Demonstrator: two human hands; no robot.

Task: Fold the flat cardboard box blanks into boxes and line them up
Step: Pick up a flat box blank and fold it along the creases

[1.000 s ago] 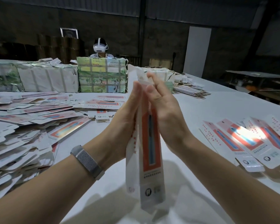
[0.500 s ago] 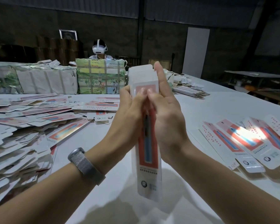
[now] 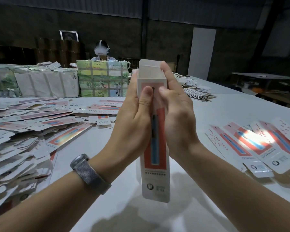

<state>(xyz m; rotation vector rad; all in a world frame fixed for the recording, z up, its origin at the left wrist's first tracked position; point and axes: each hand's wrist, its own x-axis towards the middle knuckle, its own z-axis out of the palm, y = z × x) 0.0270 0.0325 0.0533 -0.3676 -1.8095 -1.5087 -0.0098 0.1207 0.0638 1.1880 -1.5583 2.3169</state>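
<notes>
Both hands were clamped on one box (image 3: 155,148), held upright above the surface (image 3: 224,106) at frame centre. L hand (image 3: 134,118) wrapped its left side, thumb on the front panel; R hand (image 3: 176,118) gripped the right side, thumb on the front too, index finger up along the top flap. The box looked popped into a slim rectangular tube w/ the top flap standing, not yet tucked; bottom end's state unclear.

Progress, judged: early. At 3 o'clock a short row of folded boxes (image 3: 258,148) lay side by side; at 9 o'clock a big loose heap of flat blanks (image 3: 23,139) awaited folding.

Material: thin glossy card, white w/ red panel and a blue strip; it glared under light. Wrapped bundles (image 3: 102,81) sat at 11 o'clock.
</notes>
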